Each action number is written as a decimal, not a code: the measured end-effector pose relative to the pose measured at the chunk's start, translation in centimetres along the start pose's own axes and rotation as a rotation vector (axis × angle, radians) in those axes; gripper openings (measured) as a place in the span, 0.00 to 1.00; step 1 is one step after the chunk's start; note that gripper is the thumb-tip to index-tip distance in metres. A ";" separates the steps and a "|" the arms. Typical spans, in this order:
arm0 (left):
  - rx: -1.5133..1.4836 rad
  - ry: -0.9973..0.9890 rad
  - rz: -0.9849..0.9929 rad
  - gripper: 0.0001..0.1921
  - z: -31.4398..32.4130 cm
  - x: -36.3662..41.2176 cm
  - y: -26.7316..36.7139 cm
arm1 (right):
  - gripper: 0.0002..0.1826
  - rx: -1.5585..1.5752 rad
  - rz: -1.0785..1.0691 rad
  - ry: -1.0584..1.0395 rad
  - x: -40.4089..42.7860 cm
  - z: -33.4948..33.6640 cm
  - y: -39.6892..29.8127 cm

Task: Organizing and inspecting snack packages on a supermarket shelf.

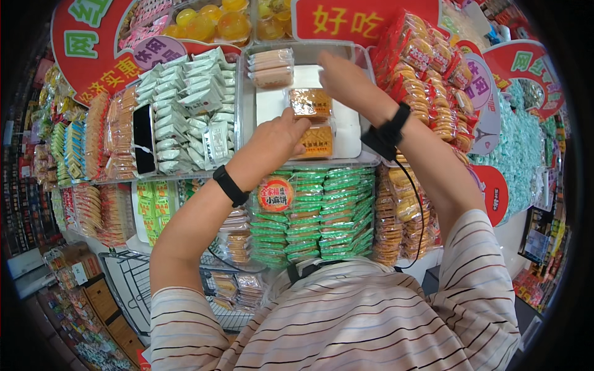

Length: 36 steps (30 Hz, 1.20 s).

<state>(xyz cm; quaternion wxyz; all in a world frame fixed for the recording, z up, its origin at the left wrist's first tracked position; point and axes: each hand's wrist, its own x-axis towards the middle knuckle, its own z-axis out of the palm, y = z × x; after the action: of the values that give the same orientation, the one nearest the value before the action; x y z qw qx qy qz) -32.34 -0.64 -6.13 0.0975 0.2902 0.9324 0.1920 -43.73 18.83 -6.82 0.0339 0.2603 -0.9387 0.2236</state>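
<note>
Before me is a clear plastic bin point(241, 99) with a white liner point(269, 104). Two clear-wrapped packs of square biscuits lie in it one behind the other, the far pack point(310, 103) and the near pack point(316, 141). My left hand point(278, 138) is at their left edges, fingers apart and touching; whether it grips either is unclear. Past the far pack, my right hand point(342, 78) hangs over the bin's back right part with its fingers curled. Its fingertips are partly hidden, and I see nothing in them. Several wrapped packs of pale biscuits point(271, 68) stand at the back left.
Pale green snack packets point(204, 104) fill the bin on the left, where a smartphone point(145, 139) leans. Red-wrapped biscuits point(420, 74) are heaped to the right. Green-wrapped sesame biscuits point(325, 213) are stacked in front. A wire shopping cart point(134, 287) stands lower left, with packs point(236, 285) inside.
</note>
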 end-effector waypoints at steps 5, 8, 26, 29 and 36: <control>-0.003 0.008 0.008 0.23 0.3 0.1 -0.2 | 0.12 0.094 0.124 -0.256 -6.1 0.1 -1.0; 0.025 0.034 0.015 0.23 0.3 0.0 0.0 | 0.12 0.272 0.293 -0.273 -7.4 1.3 -0.5; 0.084 -0.188 -0.134 0.25 0.4 1.0 -0.2 | 0.27 0.435 0.572 -0.342 -8.2 3.4 -0.4; 0.009 -0.196 -0.149 0.27 0.3 1.4 -0.5 | 0.27 0.423 0.542 -0.350 -8.4 3.5 -0.1; -0.094 -0.343 -0.200 0.34 0.4 2.5 -1.2 | 0.29 0.575 0.607 -0.351 -8.5 3.7 0.3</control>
<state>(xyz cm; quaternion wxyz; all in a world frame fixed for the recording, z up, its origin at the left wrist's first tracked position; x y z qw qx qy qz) -34.91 0.03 -7.17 0.2866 0.2199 0.9164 0.1723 -36.36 21.48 -11.75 -0.2665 0.0059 -0.8639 0.4273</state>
